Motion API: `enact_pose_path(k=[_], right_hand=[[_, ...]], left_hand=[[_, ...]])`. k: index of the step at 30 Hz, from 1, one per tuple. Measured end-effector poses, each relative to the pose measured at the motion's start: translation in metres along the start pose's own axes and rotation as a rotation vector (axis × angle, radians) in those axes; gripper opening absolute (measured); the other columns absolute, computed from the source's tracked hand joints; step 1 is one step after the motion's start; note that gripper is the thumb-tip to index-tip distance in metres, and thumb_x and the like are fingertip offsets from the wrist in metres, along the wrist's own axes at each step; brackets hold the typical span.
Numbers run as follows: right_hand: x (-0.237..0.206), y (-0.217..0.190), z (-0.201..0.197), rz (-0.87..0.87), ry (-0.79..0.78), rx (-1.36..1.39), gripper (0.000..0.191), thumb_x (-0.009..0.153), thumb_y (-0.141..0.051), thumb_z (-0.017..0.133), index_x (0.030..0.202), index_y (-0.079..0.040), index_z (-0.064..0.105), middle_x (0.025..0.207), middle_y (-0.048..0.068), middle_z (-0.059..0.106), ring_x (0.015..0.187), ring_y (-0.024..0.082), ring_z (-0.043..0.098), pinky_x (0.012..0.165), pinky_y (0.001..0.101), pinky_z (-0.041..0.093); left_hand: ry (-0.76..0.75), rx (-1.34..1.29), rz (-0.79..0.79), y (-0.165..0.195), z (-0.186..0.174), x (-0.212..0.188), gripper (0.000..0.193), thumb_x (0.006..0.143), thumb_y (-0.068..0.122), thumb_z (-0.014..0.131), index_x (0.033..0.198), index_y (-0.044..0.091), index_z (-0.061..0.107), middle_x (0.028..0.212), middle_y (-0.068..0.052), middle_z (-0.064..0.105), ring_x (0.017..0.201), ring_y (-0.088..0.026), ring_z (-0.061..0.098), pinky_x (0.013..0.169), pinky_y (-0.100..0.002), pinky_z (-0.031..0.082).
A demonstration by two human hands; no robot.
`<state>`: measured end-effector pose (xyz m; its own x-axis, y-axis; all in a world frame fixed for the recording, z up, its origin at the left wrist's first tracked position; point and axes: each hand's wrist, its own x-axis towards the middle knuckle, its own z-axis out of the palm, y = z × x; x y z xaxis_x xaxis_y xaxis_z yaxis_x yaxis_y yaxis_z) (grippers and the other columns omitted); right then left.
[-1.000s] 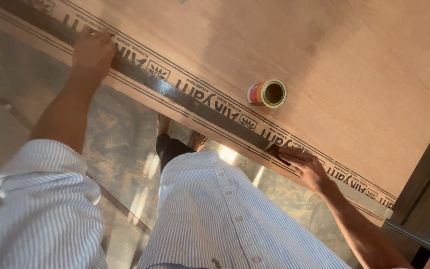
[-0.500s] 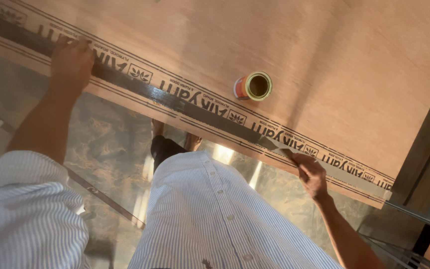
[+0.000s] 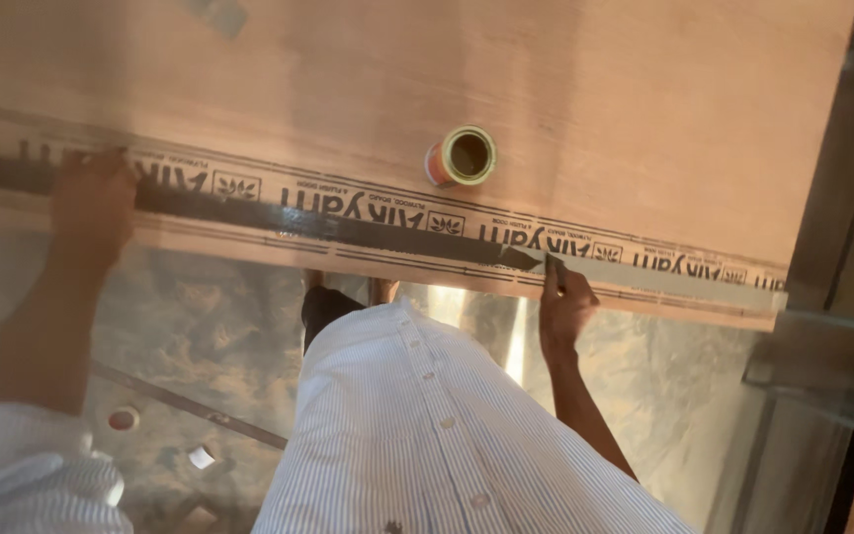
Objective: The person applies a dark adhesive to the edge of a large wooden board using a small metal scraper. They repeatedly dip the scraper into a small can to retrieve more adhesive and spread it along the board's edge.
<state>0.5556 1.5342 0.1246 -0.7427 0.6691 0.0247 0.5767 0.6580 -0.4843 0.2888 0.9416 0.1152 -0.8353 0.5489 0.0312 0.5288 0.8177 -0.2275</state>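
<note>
Two hands share this job: my left hand lies flat and spread on a long metal straightedge, pinning it to the plywood sheet, while my right hand is pinched around a slim marking tool, probably a pencil, whose tip meets the near edge of the straightedge. The straightedge runs along the printed border strip close to the sheet's near edge, reaching almost to the right corner. A roll of tape sits on the sheet just beyond the straightedge, apart from both hands. To do this well, I judge the left palm should bear straight down so the rule cannot pivot, and the tip should ride tight against the metal at a steady tilt. The far right end of the rule is unpinned and could drift.
</note>
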Motion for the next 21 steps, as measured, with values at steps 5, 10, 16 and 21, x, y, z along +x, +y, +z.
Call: enact_pose_path(k=[5, 10, 16, 21], right_hand=[[-0.022, -0.032, 0.031, -0.150, 0.161, 0.101, 0.013, 0.100, -0.008, 0.069, 0.093, 0.001, 0.077, 0.087, 0.017, 0.075, 0.068, 0.018, 0.070, 0.052, 0.0284, 0.057], [-0.039, -0.060, 0.042, -0.187, 0.141, 0.209, 0.014, 0.102, -0.011, 0.068, 0.101, 0.000, 0.077, 0.087, 0.013, 0.075, 0.067, 0.018, 0.069, 0.053, 0.0274, 0.054], [-0.006, -0.032, 0.024, -0.021, 0.318, 0.075, 0.013, 0.103, -0.011, 0.069, 0.103, 0.000, 0.077, 0.084, 0.016, 0.076, 0.060, 0.020, 0.069, 0.047, 0.0294, 0.055], [-0.007, -0.027, 0.032, -0.224, 0.255, 0.090, 0.016, 0.104, -0.007, 0.063, 0.106, 0.001, 0.076, 0.090, 0.017, 0.075, 0.074, 0.022, 0.075, 0.055, 0.0287, 0.060]], left_hand=[[0.064, -0.124, -0.013, -0.007, 0.007, -0.001, 0.008, 0.101, 0.009, 0.063, 0.100, 0.011, 0.071, 0.118, -0.007, 0.071, 0.112, -0.027, 0.066, 0.106, -0.039, 0.049], [0.029, -0.158, -0.005, -0.014, 0.011, -0.005, 0.014, 0.103, 0.009, 0.060, 0.108, 0.009, 0.073, 0.126, -0.008, 0.071, 0.113, -0.030, 0.064, 0.104, -0.041, 0.051], [0.052, -0.222, 0.003, -0.023, 0.011, -0.004, 0.021, 0.115, 0.014, 0.054, 0.105, 0.007, 0.071, 0.131, -0.010, 0.070, 0.115, -0.034, 0.063, 0.101, -0.042, 0.053], [-0.060, -0.291, -0.042, -0.024, 0.006, -0.002, 0.023, 0.115, 0.015, 0.053, 0.104, 0.006, 0.072, 0.121, -0.011, 0.070, 0.109, -0.033, 0.064, 0.100, -0.043, 0.053]])
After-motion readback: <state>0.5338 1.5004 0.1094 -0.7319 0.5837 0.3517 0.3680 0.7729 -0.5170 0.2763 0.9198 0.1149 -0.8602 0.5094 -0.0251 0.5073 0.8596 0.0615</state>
